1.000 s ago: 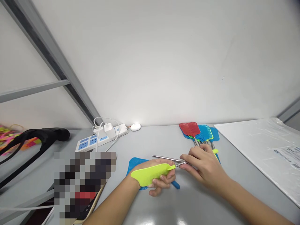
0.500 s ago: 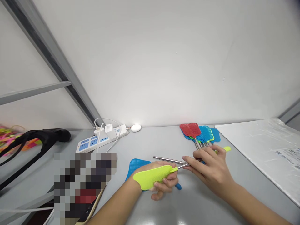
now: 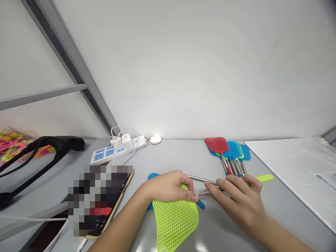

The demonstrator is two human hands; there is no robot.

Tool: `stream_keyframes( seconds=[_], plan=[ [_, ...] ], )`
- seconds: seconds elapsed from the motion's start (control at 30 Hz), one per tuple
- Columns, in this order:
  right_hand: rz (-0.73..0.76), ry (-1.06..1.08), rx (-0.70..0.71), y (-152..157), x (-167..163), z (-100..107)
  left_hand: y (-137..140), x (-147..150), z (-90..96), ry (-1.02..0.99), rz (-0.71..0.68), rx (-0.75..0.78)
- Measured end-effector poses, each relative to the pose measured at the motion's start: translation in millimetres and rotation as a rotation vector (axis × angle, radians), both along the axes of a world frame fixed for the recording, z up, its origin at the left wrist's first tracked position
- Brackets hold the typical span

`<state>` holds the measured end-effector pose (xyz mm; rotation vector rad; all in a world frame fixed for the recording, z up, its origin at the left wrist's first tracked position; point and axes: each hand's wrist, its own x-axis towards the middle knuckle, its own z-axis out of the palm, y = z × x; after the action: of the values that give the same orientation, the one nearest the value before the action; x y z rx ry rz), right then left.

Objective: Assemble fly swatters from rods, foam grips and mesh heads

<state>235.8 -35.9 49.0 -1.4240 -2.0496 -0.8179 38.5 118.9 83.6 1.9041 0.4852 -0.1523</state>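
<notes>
My left hand (image 3: 172,189) pinches the neck of a yellow-green fly swatter with thumb and fingers. The swatter's perforated head (image 3: 175,224) hangs below that hand, its flat face towards me. My right hand (image 3: 241,199) has its fingers closed around the swatter's thin metal shaft. Behind the hands lies another metal rod (image 3: 201,178), and a yellow-green handle (image 3: 265,177) sticks out past my right hand; which shaft it belongs to is hidden. A blue swatter head (image 3: 152,175) and a blue tip (image 3: 201,204) show partly under my left hand.
Several fly swatters with red (image 3: 217,145) and blue heads lie stacked at the back. A white wrapped board (image 3: 288,168) is on the right. On the left are a power strip (image 3: 105,154), a phone (image 3: 118,192), a black strap-like frame (image 3: 49,157) and colourful pieces (image 3: 15,143).
My left hand has turned over, palm now down, and the yellow-green swatter head has swung from lying along the wrist to hanging below, face on. My right hand stays on the shaft.
</notes>
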Motion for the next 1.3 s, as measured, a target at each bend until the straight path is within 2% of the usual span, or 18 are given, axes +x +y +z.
stream_keyframes(
  seconds=[0.13, 0.3, 0.4, 0.57, 0.7, 0.83, 0.93, 1.03, 1.1, 1.17, 1.23, 1.3],
  plan=[
    [-0.005, -0.036, -0.088, -2.2, -5.1, -1.0, -5.8, -1.2, 5.1, 0.06, 0.02, 0.225],
    [0.087, -0.094, -0.183, 3.6, -3.3, 7.0, -13.9, -2.5, 8.6, -0.088, -0.01, 0.474],
    [0.127, -0.085, -0.175, 4.7, -0.8, 11.8, -15.8, -5.0, 15.9, -0.138, -0.024, 0.511],
    [0.184, -0.114, -0.215, 0.5, -0.9, 14.2, -17.7, -8.6, 24.9, -0.111, -0.072, 0.535],
    [0.143, -0.12, -0.227, -2.3, -4.3, 12.4, -20.3, -8.1, 19.2, -0.153, -0.106, 0.677],
    [0.076, -0.086, -0.239, 2.3, -5.4, 9.2, -26.1, -3.3, 11.4, -0.212, -0.139, 0.958],
    [0.047, 0.033, -0.244, 8.2, -2.9, 8.2, -29.2, -0.5, 14.3, -0.29, -0.083, 1.161],
    [0.023, 0.137, -0.259, 10.9, 0.8, 8.3, -24.2, -3.8, 24.0, -0.408, 0.087, 1.223],
    [0.002, 0.204, -0.263, 10.9, 3.6, 8.6, -15.9, -9.3, 29.8, -0.525, 0.316, 1.167],
    [-0.032, 0.258, -0.239, 10.6, 6.7, 9.1, -5.4, -15.0, 32.4, -0.621, 0.585, 0.964],
    [-0.073, 0.288, -0.189, 11.0, 10.0, 10.3, 4.6, -18.2, 31.7, -0.642, 0.729, 0.596],
    [-0.115, 0.285, -0.141, 12.1, 13.0, 12.2, 11.5, -17.5, 28.4, -0.582, 0.691, 0.195]
  ],
)
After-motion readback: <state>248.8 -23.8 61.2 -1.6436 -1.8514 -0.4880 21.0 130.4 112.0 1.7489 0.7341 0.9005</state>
